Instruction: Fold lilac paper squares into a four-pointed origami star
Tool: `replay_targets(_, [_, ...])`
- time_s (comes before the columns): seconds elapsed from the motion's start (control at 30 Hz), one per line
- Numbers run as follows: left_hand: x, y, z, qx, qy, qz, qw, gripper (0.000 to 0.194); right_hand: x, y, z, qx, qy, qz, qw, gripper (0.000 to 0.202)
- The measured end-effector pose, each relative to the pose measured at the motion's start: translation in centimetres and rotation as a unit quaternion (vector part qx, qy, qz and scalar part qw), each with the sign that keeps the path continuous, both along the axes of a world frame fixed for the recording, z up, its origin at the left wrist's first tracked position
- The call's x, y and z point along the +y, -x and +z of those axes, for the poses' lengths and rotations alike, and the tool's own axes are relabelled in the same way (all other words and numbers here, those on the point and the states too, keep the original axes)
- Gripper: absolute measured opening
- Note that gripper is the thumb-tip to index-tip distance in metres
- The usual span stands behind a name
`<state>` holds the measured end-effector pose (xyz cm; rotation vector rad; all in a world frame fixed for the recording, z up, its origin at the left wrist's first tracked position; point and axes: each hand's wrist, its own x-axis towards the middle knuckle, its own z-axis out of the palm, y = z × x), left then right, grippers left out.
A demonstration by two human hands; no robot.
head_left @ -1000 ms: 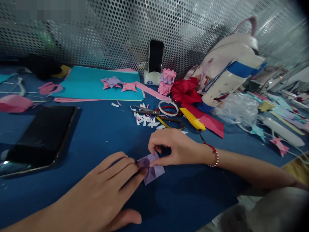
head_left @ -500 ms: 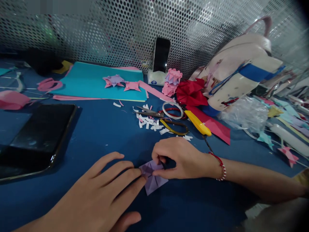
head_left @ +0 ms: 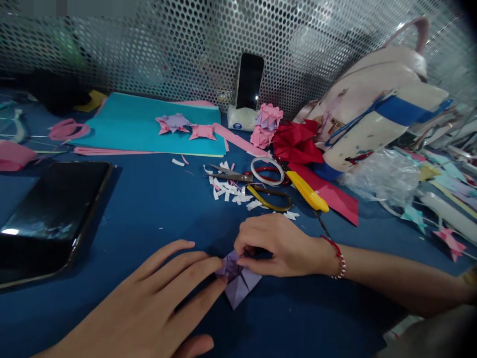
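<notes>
A small square of purple origami paper [head_left: 242, 288] lies on the blue table, creased, with one flap lifted near its top left. My left hand [head_left: 171, 293] rests flat beside it, fingers spread, its fingertips touching the paper's left edge. Over the upper right part is my right hand [head_left: 276, 246], thumb and index finger pinching the purple paper. Those fingertips hide part of the folds. A red beaded bracelet [head_left: 339, 258] circles my right wrist.
Scissors [head_left: 233, 175], a tape roll [head_left: 267, 171], a yellow cutter [head_left: 307, 191] and paper scraps lie beyond my hands. A large phone [head_left: 55, 214] is at left. Teal paper [head_left: 126, 124], a propped phone [head_left: 250, 82], red folded paper [head_left: 298, 141] and a bottle [head_left: 372, 132] stand farther back.
My right thumb and index finger have closed together on the paper, and a flap at its upper left now stands raised. My left hand stays nearly in place.
</notes>
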<state>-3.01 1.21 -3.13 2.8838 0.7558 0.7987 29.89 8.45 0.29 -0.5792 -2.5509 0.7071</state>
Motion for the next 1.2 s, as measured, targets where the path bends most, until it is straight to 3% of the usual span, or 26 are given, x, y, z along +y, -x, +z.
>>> replay_targets(0.17, [0.5,0.0,0.9,0.02,-0.01,-0.039,0.999,0.051,0.0,0.1,-0.2,0.007,-0.028,0.006,1.0,0.028])
replay_targets(0.33, [0.1,-0.2,0.9,-0.003,0.002,-0.023,1.0,0.037,0.3,0.2,-0.4,-0.003,-0.05,0.023,0.998,0.043])
replay_targets(0.57, [-0.8,0.9,-0.2,0.035,-0.022,-0.019,0.999,0.068,0.5,0.2,-0.7,-0.054,-0.066,0.02,0.996,0.039])
replay_targets(0.73, [0.7,-0.4,1.1,0.01,0.016,-0.059,0.998,0.074,-0.2,0.8,-0.6,-0.043,-0.038,-0.017,0.998,0.038])
replay_targets(0.83, [1.7,-1.2,2.5,-0.04,0.067,-0.039,0.996,0.06,-0.7,1.2,-0.4,-0.059,-0.018,-0.048,0.997,0.037])
replay_targets(0.93, [3.0,-1.6,3.1,-0.089,0.129,0.004,0.988,0.024,-0.9,1.4,-0.2,-0.081,-0.027,-0.058,0.995,0.04])
replay_targets(1.2, [5.5,-1.8,0.7,-0.084,0.163,0.046,0.982,0.012,-0.9,1.5,-0.5,-0.096,-0.073,-0.055,0.991,0.048])
